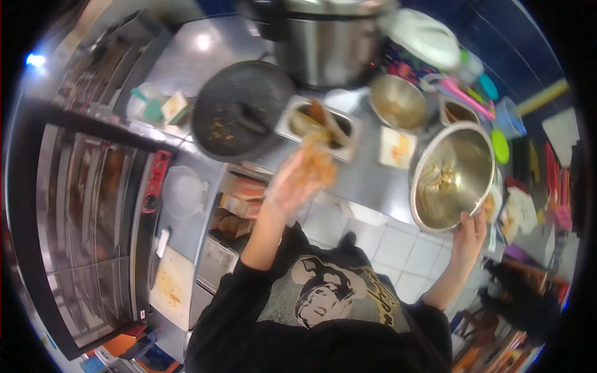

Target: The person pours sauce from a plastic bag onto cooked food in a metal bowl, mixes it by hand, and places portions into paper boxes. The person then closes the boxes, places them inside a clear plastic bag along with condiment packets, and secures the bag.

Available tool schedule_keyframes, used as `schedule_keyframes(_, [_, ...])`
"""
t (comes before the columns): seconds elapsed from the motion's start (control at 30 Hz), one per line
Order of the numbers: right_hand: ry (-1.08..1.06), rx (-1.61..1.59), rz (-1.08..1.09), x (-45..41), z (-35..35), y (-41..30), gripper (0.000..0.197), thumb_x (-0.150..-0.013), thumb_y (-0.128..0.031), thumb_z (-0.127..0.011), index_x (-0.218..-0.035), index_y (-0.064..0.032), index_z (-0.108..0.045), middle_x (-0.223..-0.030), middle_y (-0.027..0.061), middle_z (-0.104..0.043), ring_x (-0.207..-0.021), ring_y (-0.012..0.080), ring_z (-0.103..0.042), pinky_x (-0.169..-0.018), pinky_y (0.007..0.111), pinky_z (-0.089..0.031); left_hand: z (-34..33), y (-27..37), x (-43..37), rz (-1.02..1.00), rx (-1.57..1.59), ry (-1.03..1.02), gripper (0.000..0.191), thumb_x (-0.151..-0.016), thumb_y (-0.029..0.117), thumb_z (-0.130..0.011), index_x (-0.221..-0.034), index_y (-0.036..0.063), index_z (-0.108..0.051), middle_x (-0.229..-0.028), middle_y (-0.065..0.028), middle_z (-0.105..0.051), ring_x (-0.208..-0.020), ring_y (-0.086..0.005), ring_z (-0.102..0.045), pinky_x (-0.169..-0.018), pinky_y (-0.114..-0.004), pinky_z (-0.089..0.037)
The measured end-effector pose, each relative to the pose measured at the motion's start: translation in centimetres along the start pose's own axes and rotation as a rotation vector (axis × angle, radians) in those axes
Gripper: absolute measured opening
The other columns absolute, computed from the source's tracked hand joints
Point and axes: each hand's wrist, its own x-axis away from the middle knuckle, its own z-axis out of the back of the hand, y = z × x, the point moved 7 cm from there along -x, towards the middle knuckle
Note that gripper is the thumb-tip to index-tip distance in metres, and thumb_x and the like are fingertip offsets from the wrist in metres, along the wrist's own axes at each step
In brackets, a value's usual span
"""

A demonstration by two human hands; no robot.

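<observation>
My left hand (pixel 294 184), in a clear thin glove, holds a blurred clump of orange-brown shredded food (pixel 318 163) near the front rim of a rectangular steel container (pixel 352 140). Brown pieces stand up out of that container. My right hand (pixel 470 233) grips the lower rim of a large steel mixing bowl (pixel 452 182), which is tilted and has some shiny yellowish food at its bottom. Between container and bowl lies a white square (pixel 397 147) with orange stains. A black round pan or lid (pixel 242 109) with food bits on it is left of the container.
A big steel pot (pixel 326 51) stands at the back, with a smaller steel bowl (pixel 399 102) to its right. Left are a glass-fronted cabinet (pixel 93 224) and a stained cutting board (pixel 171 289). Colourful utensils and plastic ware crowd the right side; a tiled floor (pixel 373 242) shows below the counter.
</observation>
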Motion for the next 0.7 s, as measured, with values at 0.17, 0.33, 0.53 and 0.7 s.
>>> schedule_keyframes(0.17, [-0.563,0.153,-0.045,-4.4,-26.7,-1.4,0.031,-0.087,-0.008,-0.055,-0.117,-0.0002,-0.055,-0.102,0.0064,-0.063,-0.081,0.0108,-0.062,-0.06,0.023,-0.052,4.2,13.5,10.6,-0.377,-0.087,0.186,0.045,-0.095,0.035,-0.051,-0.132,0.0118,-0.04,-0.102,-0.0087,-0.055,-0.09,-0.0274,-0.058,-0.073,-0.041,-0.05])
schedule_keyframes(0.33, [-0.889,0.084,-0.457,-5.4,-53.2,10.7,0.021,-0.087,-0.007,-0.054,-0.106,0.0011,-0.056,-0.096,0.0111,-0.059,-0.085,0.0212,-0.061,-0.08,0.04,-0.054,6.7,19.8,15.7,-0.519,0.06,0.386,0.037,-0.095,0.024,-0.048,-0.13,0.0136,-0.045,-0.099,-0.0076,-0.057,-0.092,-0.0231,-0.055,-0.08,-0.039,-0.046])
schedule_keyframes(0.53, [-0.58,0.332,-0.441,-7.7,-70.5,28.4,0.021,-0.083,-0.002,-0.057,-0.102,0.004,-0.05,-0.102,0.0171,-0.051,-0.086,0.0327,-0.062,-0.063,0.044,-0.062,9.7,24.5,16.5,-0.66,0.207,0.586,0.037,-0.092,0.021,-0.05,-0.127,0.0119,-0.045,-0.106,-0.0078,-0.055,-0.096,-0.0237,-0.055,-0.084,-0.04,-0.049])
schedule_keyframes(0.7, [-0.525,0.291,-0.653,-10.7,-72.2,36.0,0.049,-0.085,-0.004,-0.057,-0.127,0.0094,-0.036,-0.129,0.0239,-0.04,-0.102,0.0418,-0.058,-0.069,0.048,-0.061,8.5,30.2,13.3,-0.735,0.237,0.519,0.023,-0.095,0.018,-0.046,-0.115,0.0091,-0.053,-0.094,-0.0052,-0.056,-0.086,-0.0194,-0.053,-0.08,-0.035,-0.045])
